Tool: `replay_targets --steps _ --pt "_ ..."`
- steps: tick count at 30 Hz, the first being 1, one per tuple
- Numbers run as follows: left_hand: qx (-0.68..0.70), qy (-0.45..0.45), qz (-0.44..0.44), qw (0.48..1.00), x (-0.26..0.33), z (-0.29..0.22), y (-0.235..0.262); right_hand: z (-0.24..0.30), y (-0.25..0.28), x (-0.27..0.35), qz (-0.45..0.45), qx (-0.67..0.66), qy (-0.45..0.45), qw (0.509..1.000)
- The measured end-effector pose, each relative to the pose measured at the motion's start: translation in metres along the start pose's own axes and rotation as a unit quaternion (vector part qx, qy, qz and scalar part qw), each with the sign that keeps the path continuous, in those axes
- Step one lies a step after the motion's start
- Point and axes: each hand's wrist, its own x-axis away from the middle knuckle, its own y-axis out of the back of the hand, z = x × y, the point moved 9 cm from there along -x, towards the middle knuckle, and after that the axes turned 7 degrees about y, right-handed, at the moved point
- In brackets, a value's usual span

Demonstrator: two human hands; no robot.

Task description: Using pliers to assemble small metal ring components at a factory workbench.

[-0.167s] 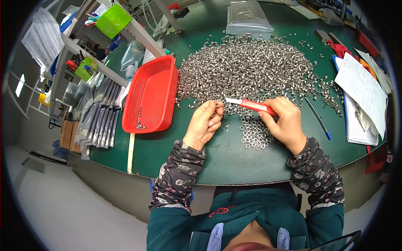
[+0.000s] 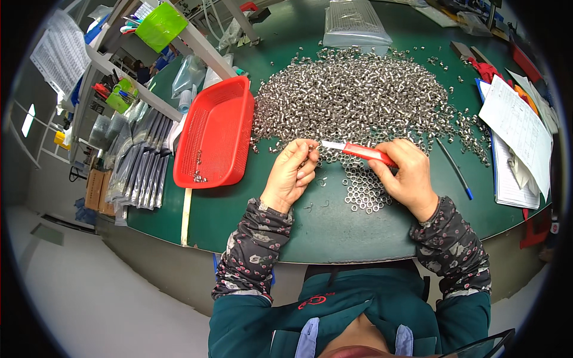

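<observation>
My left hand pinches a small metal ring between thumb and fingertips, mostly covered by them. A red-handled utility knife lies in the closed grip of my right hand. Its blade points left and reaches the ring's edge; whether it touches the metal is too small to tell. Below the knife, a cluster of similar metal rings rests flat on the green table. Beyond both hands spreads a large heap of metal rings.
A red plastic basket with a few metal bits stands left of the heap. On the right are a pen and papers. Thin shavings lie near my left hand. A clear plastic tray sits at the back.
My left fingertips have shifted slightly up and the ring has turned, bringing it closer to the blade tip. My right hand and the knife have hardly moved.
</observation>
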Motion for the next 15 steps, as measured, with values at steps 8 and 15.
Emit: replay_targets --steps 8,15 --pt "0.01 0.0 0.01 1.0 -0.0007 -0.0018 -0.0007 0.0001 -0.0014 0.0005 0.007 -0.003 0.001 1.0" --pt "0.009 0.003 0.01 1.0 0.0004 -0.0018 -0.0006 -0.0011 -0.0043 0.0018 0.015 -0.001 0.002 1.0"
